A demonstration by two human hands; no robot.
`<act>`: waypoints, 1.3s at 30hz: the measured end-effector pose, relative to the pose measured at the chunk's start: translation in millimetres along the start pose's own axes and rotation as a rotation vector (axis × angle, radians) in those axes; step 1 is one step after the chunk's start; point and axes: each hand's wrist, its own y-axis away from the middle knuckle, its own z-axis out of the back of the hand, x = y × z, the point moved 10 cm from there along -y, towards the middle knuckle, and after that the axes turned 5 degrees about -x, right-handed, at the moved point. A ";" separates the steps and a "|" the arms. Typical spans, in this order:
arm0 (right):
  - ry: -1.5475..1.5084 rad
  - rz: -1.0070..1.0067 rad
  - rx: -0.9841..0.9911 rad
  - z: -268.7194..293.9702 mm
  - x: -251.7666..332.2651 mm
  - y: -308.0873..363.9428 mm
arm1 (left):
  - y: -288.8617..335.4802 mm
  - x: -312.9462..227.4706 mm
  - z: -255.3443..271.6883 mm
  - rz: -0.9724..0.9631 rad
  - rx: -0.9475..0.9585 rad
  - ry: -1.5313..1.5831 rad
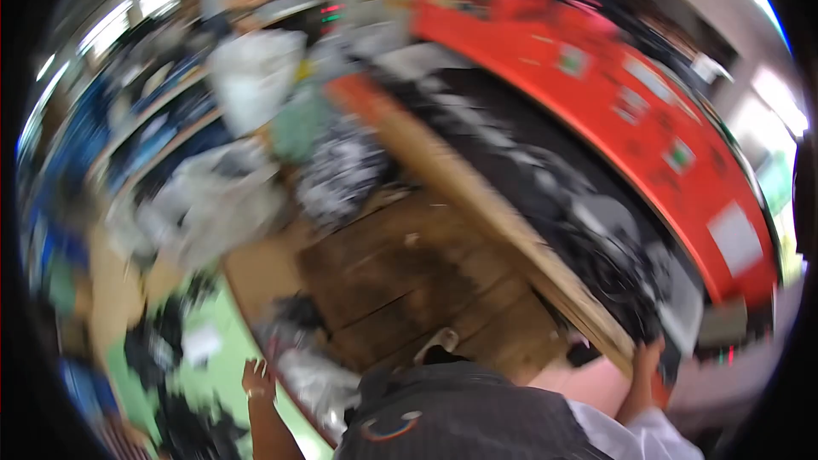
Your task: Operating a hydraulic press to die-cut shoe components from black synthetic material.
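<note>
My left hand (258,377) is raised over the edge of the green table (223,305), its blurred fingers apart with nothing visible in them. Dark pieces of what looks like cloth (162,345) lie on that table, left of the hand, beside a white sheet (202,344). Far to the right, my right hand (648,364) is at the near end of the long dark bed (520,179) of a red machine (588,68), next to black material (635,294). Its fingers are smeared by motion, so a grip cannot be made out.
A wooden rail (486,204) runs along the bed's near side. Brown boards (400,260) cover the floor between machine and table. Clear plastic bags (221,196), a white sack (256,77) and a black-and-white bundle (341,170) stand ahead. Shelves (170,132) with blue goods are at the left.
</note>
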 end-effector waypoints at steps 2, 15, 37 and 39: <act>0.170 -0.030 0.080 -25.6 51.8 -1.9 | -14.2 -13.5 -110.8 -0.046 0.170 -0.188; 0.156 0.091 -0.272 8.9 97.0 -89.8 | 395.0 148.6 -757.3 -1.114 1.427 -1.124; 0.225 -0.187 0.268 -163.2 218.6 -275.5 | 487.7 306.3 -921.1 -2.003 1.304 -1.673; 0.223 -0.114 0.211 -157.1 213.3 -284.6 | 487.3 303.6 -911.4 -2.036 1.330 -1.522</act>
